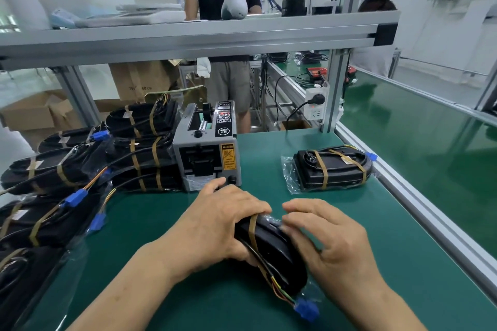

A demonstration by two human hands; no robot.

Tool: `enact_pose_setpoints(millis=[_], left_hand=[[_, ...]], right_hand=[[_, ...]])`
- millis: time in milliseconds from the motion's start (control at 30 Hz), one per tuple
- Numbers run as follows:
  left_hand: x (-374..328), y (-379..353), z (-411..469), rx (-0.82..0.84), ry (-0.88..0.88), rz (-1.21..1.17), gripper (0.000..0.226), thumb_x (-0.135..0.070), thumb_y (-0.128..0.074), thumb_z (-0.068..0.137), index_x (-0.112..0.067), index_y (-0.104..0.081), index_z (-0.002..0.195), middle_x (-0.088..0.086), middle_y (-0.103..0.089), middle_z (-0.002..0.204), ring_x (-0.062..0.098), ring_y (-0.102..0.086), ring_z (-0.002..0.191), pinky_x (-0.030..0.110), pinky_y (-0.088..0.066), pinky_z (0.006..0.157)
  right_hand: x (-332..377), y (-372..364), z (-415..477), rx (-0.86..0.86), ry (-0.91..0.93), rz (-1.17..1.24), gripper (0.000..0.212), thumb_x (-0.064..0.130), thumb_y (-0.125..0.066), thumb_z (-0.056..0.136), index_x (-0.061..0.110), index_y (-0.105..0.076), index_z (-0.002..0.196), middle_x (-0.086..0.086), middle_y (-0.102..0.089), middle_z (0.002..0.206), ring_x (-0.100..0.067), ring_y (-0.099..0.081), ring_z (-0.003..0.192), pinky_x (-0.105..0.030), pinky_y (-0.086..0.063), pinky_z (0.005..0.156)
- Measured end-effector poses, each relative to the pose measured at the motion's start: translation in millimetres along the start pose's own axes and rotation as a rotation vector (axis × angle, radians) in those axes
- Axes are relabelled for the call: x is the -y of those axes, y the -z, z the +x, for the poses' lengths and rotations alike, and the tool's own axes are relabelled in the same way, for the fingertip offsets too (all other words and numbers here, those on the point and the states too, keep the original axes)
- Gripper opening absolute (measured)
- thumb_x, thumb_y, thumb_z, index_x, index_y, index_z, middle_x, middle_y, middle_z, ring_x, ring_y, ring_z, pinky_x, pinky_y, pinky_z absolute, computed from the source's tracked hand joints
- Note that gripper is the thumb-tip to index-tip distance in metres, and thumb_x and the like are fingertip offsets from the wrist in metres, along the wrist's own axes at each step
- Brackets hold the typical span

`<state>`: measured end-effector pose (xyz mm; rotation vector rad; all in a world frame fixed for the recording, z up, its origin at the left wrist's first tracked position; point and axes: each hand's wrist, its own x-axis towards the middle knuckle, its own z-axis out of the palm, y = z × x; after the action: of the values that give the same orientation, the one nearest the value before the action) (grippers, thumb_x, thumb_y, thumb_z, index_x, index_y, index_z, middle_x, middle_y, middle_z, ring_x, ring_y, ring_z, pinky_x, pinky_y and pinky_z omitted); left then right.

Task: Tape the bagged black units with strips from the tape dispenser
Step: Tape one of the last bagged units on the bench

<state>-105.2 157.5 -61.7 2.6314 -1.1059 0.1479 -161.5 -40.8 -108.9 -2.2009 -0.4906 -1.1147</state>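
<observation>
Just before the tape dispenser (207, 153), left hand (223, 226) curls its fingers round the bagged black unit (271, 250), steadying it so right hand (330, 239), fingers nearly straight, presses the wrap flat.

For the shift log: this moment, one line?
left hand grips bagged unit | right hand touches it | one tape strip on
</observation>
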Motion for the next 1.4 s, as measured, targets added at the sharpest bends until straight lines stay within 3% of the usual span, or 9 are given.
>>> enact_pose_setpoints(millis=[200, 367, 433, 567, 800, 933, 1067, 1233, 1400], left_hand=[[5.1, 1.0, -2.9, -0.028, 0.002, -0.053, 0.074, -0.049, -0.089, 0.056, -0.034, -0.063, 0.124, -0.023, -0.062, 0.118, -0.001, -0.048, 0.118, 0.021, 0.005, 0.115], [4.8, -2.0, 3.5, -0.014, -0.057, 0.001, 0.074, -0.055, -0.085, 0.057, -0.036, -0.062, 0.124, -0.024, -0.061, 0.118, -0.001, -0.046, 0.118, 0.018, 0.008, 0.113], [6.5, -3.6, 4.0, -0.017, -0.057, -0.005, 0.072, -0.055, -0.085, 0.056, -0.037, -0.062, 0.122, -0.024, -0.062, 0.117, -0.001, -0.046, 0.117, 0.020, 0.006, 0.114], [9.9, -5.0, 6.3, -0.016, -0.046, -0.026, 0.071, -0.052, -0.085, 0.059, -0.041, -0.059, 0.125, -0.026, -0.059, 0.121, -0.005, -0.042, 0.121, 0.027, 0.004, 0.116], [16.8, -17.6, 8.1, -0.171, -0.027, 0.135, 0.085, -0.034, -0.084, 0.061, -0.037, -0.051, 0.139, -0.010, -0.037, 0.152, 0.013, -0.021, 0.144, 0.046, -0.004, 0.118], [38.4, -21.2, 0.4, -0.366, 0.429, -0.465, 0.062, -0.025, -0.084, 0.068, -0.040, -0.060, 0.123, -0.026, -0.051, 0.127, -0.012, -0.044, 0.119, 0.010, -0.033, 0.100], [54.4, -23.9, 17.4, -0.241, 0.736, -1.026, 0.036, -0.006, -0.074, 0.080, -0.030, -0.072, 0.106, -0.011, -0.074, 0.099, 0.006, -0.067, 0.094, 0.022, -0.050, 0.078], [85.1, -21.0, 36.9, -0.656, 1.126, -1.271, 0.014, -0.008, -0.060, 0.090, -0.016, -0.071, 0.085, -0.002, -0.070, 0.073, 0.008, -0.060, 0.063, 0.023, -0.048, 0.057], [101.5, -17.6, 54.5, -0.706, 1.254, -1.579, 0.024, -0.022, -0.065, 0.093, -0.011, -0.062, 0.072, -0.006, -0.058, 0.044, 0.002, -0.051, 0.041, 0.014, -0.040, 0.039]], right_hand=[[-10.1, 18.4, 13.5, -0.182, -0.325, -0.022, 0.011, 0.027, -0.057, 0.091, 0.022, -0.060, 0.082, 0.010, -0.058, 0.073, -0.010, -0.054, 0.068, -0.008, -0.039, 0.065], [-0.5, 11.4, 4.4, 0.238, -0.272, 0.007, 0.029, 0.038, -0.070, 0.084, 0.027, -0.067, 0.110, 0.017, -0.060, 0.098, -0.002, -0.061, 0.086, -0.022, -0.052, 0.074], [-1.2, 8.5, 7.6, 0.266, -0.224, -0.079, 0.007, 0.026, -0.070, 0.090, 0.023, -0.071, 0.096, 0.012, -0.060, 0.089, -0.013, -0.062, 0.078, -0.036, -0.054, 0.066], [0.6, 3.6, 9.0, 0.130, -0.217, -0.109, 0.020, 0.024, -0.057, 0.091, 0.015, -0.064, 0.074, 0.007, -0.055, 0.075, -0.016, -0.055, 0.064, -0.036, -0.047, 0.056], [3.5, 5.1, -6.0, 0.085, -0.377, 0.146, 0.012, 0.028, -0.067, 0.079, 0.024, -0.059, 0.072, 0.006, -0.055, 0.072, -0.006, -0.052, 0.065, -0.011, -0.039, 0.061], [10.9, -10.4, -11.1, -0.030, -0.416, 0.067, 0.023, 0.022, -0.065, 0.090, 0.023, -0.053, 0.070, 0.003, -0.053, 0.073, -0.005, -0.050, 0.066, -0.008, -0.038, 0.061], [19.6, -29.3, -17.5, -0.077, -0.491, 0.037, 0.029, 0.014, -0.072, 0.084, 0.026, -0.048, 0.071, 0.004, -0.050, 0.059, -0.002, -0.050, 0.067, -0.006, -0.038, 0.060], [22.4, -34.0, -16.6, -0.100, -0.459, 0.025, 0.023, 0.025, -0.061, 0.092, 0.028, -0.045, 0.075, 0.007, -0.050, 0.056, -0.016, -0.050, 0.066, -0.026, -0.042, 0.061], [28.0, -33.0, -13.9, -0.071, -0.432, 0.050, 0.016, 0.035, -0.057, 0.084, 0.028, -0.046, 0.075, 0.008, -0.048, 0.053, -0.017, -0.050, 0.064, -0.029, -0.042, 0.059]])
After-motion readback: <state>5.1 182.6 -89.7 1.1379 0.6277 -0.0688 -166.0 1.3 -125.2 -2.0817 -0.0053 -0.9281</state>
